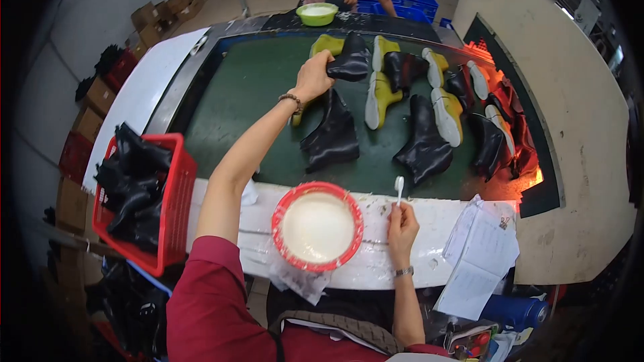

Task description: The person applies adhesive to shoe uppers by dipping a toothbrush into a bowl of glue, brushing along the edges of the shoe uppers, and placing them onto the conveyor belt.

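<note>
Basket (176, 188): red, at the left edge, full of black uppers not yet taken out.
Left hand (312, 79): reaches far over the belt (255, 87), fingers closed on a black boot (349, 64) with a yellow-green sole.
Bowl (317, 226): red rim, white paste, probably glue, near full.
Right hand (402, 224): pinches a small white brush (399, 186) upright, just beside the bowl.
Progress: about a dozen boots already lie on the belt, some sole-up; the basket's load remains.
Papers (479, 255): at the right, by the glowing oven mouth.
</note>
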`<action>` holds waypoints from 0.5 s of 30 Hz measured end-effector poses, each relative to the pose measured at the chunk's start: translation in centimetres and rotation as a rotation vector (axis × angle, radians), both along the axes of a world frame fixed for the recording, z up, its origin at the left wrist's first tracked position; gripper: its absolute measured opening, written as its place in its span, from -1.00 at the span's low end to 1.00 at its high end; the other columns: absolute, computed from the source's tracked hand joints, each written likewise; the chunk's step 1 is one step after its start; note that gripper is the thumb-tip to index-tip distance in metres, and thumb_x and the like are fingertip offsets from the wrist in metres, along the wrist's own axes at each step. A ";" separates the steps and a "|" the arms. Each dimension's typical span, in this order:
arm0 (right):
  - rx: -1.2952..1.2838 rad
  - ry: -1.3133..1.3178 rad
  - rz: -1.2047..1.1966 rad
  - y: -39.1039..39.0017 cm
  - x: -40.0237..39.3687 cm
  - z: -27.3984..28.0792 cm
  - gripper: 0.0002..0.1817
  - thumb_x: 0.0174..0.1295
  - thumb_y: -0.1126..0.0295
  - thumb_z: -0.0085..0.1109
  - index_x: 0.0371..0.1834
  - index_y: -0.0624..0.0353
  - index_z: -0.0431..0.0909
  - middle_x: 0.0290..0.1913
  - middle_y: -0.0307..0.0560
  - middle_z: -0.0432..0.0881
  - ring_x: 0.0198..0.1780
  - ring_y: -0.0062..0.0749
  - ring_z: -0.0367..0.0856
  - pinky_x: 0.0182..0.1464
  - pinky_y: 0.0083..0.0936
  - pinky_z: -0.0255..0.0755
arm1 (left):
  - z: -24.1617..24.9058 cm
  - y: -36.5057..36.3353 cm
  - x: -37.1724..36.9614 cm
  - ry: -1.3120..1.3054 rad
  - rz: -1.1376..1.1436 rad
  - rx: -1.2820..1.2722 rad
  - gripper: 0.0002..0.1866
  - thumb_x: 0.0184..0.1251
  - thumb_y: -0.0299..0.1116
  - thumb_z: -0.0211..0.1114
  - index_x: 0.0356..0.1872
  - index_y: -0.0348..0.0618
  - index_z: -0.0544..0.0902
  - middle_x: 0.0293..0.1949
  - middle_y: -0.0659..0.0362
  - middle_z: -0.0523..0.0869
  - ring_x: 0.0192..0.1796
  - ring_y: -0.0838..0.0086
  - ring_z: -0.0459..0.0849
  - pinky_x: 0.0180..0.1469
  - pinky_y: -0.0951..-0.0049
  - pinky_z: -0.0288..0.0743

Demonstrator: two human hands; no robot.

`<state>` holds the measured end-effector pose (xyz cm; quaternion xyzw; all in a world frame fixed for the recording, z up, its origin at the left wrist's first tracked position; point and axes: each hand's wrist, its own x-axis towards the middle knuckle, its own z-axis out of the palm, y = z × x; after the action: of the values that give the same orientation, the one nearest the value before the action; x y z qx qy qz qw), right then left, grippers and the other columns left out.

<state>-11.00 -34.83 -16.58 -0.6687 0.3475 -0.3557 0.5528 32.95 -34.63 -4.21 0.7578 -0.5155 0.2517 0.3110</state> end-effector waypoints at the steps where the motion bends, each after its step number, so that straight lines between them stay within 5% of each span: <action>1: 0.010 0.012 0.012 0.1 -0.1 0.2 -0.80 0.60 0.33 0.16 -0.04 0.25 0.64 -0.45 -0.39 0.54 -0.55 -0.82 0.32 -0.53 -0.73 0.17 | -0.6 -1.5 0.9 0.340 0.024 -0.024 -0.48 0.02 -0.35 0.67 -0.01 -0.24 0.63 -0.19 0.03 0.80 -0.19 0.29 0.81 -0.23 0.26 0.65; 2: 0.009 0.012 -0.005 0.1 -0.1 0.3 -0.80 0.60 0.33 0.16 -0.04 0.25 0.64 -0.45 -0.39 0.54 -0.55 -0.82 0.32 -0.53 -0.73 0.17 | -1.3 -3.0 1.8 0.682 0.050 -0.038 -0.46 0.02 -0.33 0.65 0.05 -0.21 0.65 -0.08 -0.05 0.83 -0.05 0.15 0.83 -0.06 0.14 0.70; 4: 0.053 0.019 0.007 0.2 0.0 0.5 -0.81 0.59 0.34 0.17 -0.04 0.27 0.64 -0.46 -0.37 0.56 -0.54 -0.81 0.35 -0.53 -0.72 0.18 | -1.3 -4.7 2.5 1.175 -0.101 -0.242 -0.47 0.22 -0.22 0.61 0.14 -0.28 0.67 -0.13 0.14 0.81 -0.25 0.48 0.80 -0.46 0.46 0.76; 6: 0.064 0.030 0.005 0.2 0.0 0.4 -0.81 0.58 0.35 0.18 -0.04 0.27 0.65 -0.46 -0.37 0.57 -0.54 -0.82 0.36 -0.53 -0.72 0.19 | -2.8 -6.1 4.5 1.387 -0.157 -0.322 -0.47 0.25 -0.16 0.61 0.11 -0.30 0.68 -0.11 0.14 0.81 -0.26 0.47 0.80 -0.44 0.43 0.78; 8: 0.050 0.039 -0.016 0.1 0.0 0.1 -0.83 0.53 0.38 0.23 -0.05 0.28 0.67 -0.49 -0.31 0.62 -0.53 -0.76 0.44 -0.48 -0.69 0.29 | -4.6 -7.4 6.4 1.399 -0.136 -0.299 -0.48 0.31 -0.06 0.57 0.09 -0.27 0.71 -0.08 0.13 0.80 -0.20 0.47 0.80 -0.42 0.33 0.78; 10: 0.056 0.036 -0.018 -0.1 0.2 -0.2 -0.83 0.53 0.38 0.22 -0.05 0.28 0.67 -0.49 -0.32 0.61 -0.52 -0.77 0.43 -0.47 -0.69 0.28 | -5.7 -8.1 7.0 1.388 0.113 -0.303 -0.38 0.33 0.06 0.51 0.14 -0.31 0.68 -0.03 0.07 0.81 -0.04 0.30 0.81 -0.17 0.12 0.79; 11: 0.062 0.030 -0.022 0.1 0.0 -0.3 -0.83 0.53 0.38 0.22 -0.05 0.29 0.67 -0.48 -0.33 0.60 -0.52 -0.77 0.42 -0.47 -0.69 0.28 | -11.8 -10.5 13.2 1.124 0.261 -0.222 -0.28 0.34 0.08 0.45 0.28 -0.34 0.59 0.02 -0.08 0.81 0.14 0.04 0.78 0.13 0.00 0.67; 13: 0.056 0.044 -0.025 -0.2 0.1 0.6 -0.83 0.54 0.38 0.22 -0.05 0.29 0.67 -0.48 -0.35 0.59 -0.50 -0.78 0.41 -0.47 -0.69 0.27 | -8.3 -8.6 9.5 0.746 0.370 -0.170 -0.29 0.28 -0.03 0.45 0.33 -0.35 0.56 0.08 -0.23 0.77 0.22 -0.13 0.72 0.28 0.05 0.58; 15: 0.115 0.021 -0.020 -0.1 -0.1 -0.1 -0.83 0.55 0.39 0.21 -0.04 0.28 0.67 -0.47 -0.41 0.53 -0.47 -0.80 0.36 -0.46 -0.70 0.23 | -5.2 -6.8 7.2 0.612 0.343 -0.162 -0.47 0.16 -0.17 0.47 0.13 -0.26 0.72 0.05 -0.22 0.78 0.14 -0.11 0.75 0.22 0.03 0.61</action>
<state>-11.08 -34.95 -16.73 -0.6359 0.3799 -0.3334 0.5832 40.10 -41.46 -9.40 0.8464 -0.2421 0.1015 0.4633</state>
